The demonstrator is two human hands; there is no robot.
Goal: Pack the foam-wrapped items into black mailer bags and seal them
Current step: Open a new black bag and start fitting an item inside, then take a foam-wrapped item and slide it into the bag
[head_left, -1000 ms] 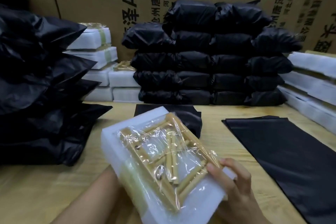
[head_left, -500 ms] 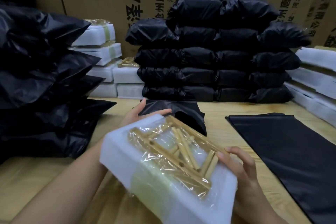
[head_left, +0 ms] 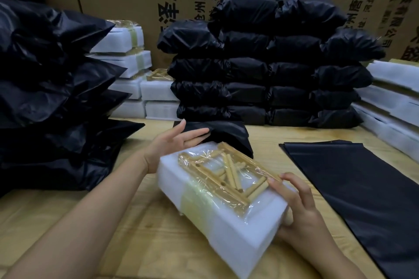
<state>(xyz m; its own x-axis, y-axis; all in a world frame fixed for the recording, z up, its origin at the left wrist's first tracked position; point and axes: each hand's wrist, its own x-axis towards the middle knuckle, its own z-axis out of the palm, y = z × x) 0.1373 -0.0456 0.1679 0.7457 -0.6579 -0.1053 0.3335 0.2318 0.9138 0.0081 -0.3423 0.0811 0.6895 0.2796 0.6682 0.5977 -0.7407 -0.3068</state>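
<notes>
The foam-wrapped item (head_left: 226,233) sits mid-frame, its long axis running 11 to 5 o'clock and its far end aimed at the black mailer bag (head_left: 229,136) at 12 o'clock; the right hand (head_left: 297,208) grips its 4 o'clock end, while the left hand (head_left: 174,142) reaches straight-fingered to the bag's edge.

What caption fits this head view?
Right hand grips a foam-wrapped item, open left hand beside a black mailer bag.
</notes>
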